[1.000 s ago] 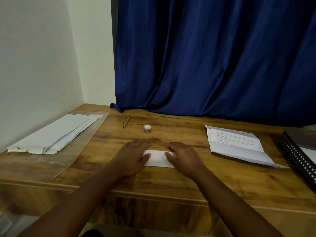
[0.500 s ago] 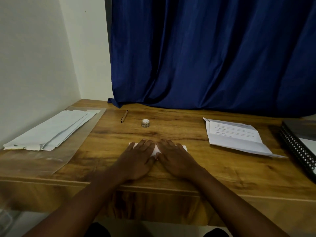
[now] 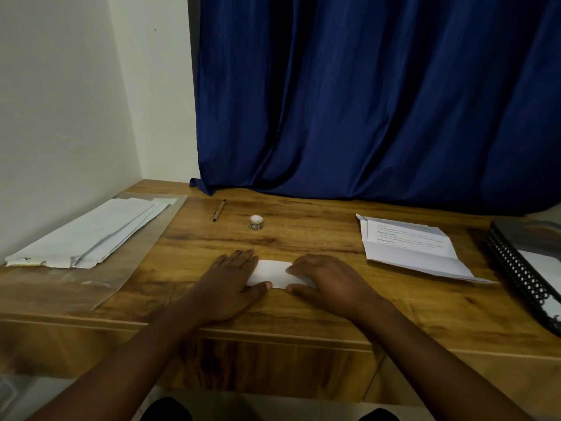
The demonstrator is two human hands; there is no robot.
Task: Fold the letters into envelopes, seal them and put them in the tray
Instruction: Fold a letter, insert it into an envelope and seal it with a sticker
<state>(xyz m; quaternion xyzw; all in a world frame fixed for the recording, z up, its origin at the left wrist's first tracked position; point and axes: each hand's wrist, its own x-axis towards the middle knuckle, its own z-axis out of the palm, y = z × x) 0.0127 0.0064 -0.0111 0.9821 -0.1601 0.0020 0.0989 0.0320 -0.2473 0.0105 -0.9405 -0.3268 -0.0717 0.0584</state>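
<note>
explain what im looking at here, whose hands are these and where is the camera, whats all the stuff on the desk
No machine here: these are a person's two bare hands, filmed by a camera worn on their head, looking forward and down. The left hand and right hand lie flat on a folded white paper, pressing it onto the wooden desk; neither grips it. On the left, envelopes lie on a clear plastic sheet. Farther back are a pen and a small roll, perhaps stickers. On the right lie a printed letter on an open envelope and a black mesh tray. A blue curtain hangs behind.
</note>
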